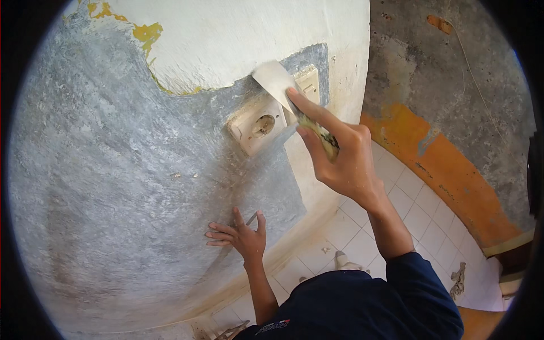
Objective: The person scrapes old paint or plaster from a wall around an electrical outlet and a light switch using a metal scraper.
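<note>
My right hand (pixel 348 148) grips a putty knife by its worn, yellowish handle (pixel 326 142), with the index finger stretched along the blade. The wide pale blade (pixel 272 80) lies at the wall where white paint (pixel 221 38) meets exposed grey plaster (pixel 127 170), just above a wall socket (pixel 259 125). Part of a light switch (pixel 312 83) is hidden behind blade and fingers. Lower down, my left hand (pixel 246 240) rests against the grey plaster with fingers spread. A thin dark strip beside its thumb looks like shadow.
Yellow paint patches (pixel 148 34) edge the white area. To the right stands a grey wall with an orange band (pixel 442 165). White floor tiles (pixel 399 204) lie below, with a crumpled rag-like thing (pixel 458 280) on a pale sheet. A foot (pixel 346 261) shows near the wall.
</note>
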The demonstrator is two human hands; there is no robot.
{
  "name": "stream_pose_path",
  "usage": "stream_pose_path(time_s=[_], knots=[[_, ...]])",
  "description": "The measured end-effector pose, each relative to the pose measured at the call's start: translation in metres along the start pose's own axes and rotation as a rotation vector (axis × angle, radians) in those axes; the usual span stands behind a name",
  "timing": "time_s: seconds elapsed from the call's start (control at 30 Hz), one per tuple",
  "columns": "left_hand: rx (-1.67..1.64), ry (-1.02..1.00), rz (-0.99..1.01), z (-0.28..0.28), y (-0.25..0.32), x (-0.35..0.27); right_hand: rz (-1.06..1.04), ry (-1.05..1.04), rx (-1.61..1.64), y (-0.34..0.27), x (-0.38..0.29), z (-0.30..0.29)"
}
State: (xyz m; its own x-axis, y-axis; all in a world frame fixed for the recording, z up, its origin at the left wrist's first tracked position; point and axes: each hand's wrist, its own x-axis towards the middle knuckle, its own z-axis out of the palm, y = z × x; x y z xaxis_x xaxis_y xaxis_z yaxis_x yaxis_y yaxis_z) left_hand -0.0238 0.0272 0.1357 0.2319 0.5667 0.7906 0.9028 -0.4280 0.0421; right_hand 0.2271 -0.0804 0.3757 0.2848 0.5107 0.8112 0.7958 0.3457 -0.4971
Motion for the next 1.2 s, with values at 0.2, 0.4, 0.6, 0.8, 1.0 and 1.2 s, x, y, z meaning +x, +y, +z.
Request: stream_pose_path(time_s=[0.2, 0.4, 0.6, 0.8, 1.0, 1.2], knots=[[-0.024, 0.01, 0.008, 0.0, 0.0, 0.0, 0.032, 0.001, 0.033, -0.008, 0.002, 0.001], [-0.03, 0.011, 0.02, 0.001, -0.002, -0.001, 0.048, -0.011, 0.042, -0.011, -0.002, -0.001], [0.009, -0.009, 0.012, -0.001, -0.001, 0.0, 0.131, -0.066, 0.05, -0.015, -0.002, -0.005], [-0.01, 0.003, 0.026, -0.001, -0.002, 0.0, 0.084, -0.06, 0.079, -0.009, -0.001, -0.005], [0.003, -0.006, 0.013, 0.0, -0.002, -0.001, 0.081, -0.075, 0.091, -0.019, 0.007, -0.009], [-0.012, -0.002, 0.013, 0.003, -0.003, -0.003, 0.034, -0.057, 0.088, -0.012, 0.002, -0.005]])
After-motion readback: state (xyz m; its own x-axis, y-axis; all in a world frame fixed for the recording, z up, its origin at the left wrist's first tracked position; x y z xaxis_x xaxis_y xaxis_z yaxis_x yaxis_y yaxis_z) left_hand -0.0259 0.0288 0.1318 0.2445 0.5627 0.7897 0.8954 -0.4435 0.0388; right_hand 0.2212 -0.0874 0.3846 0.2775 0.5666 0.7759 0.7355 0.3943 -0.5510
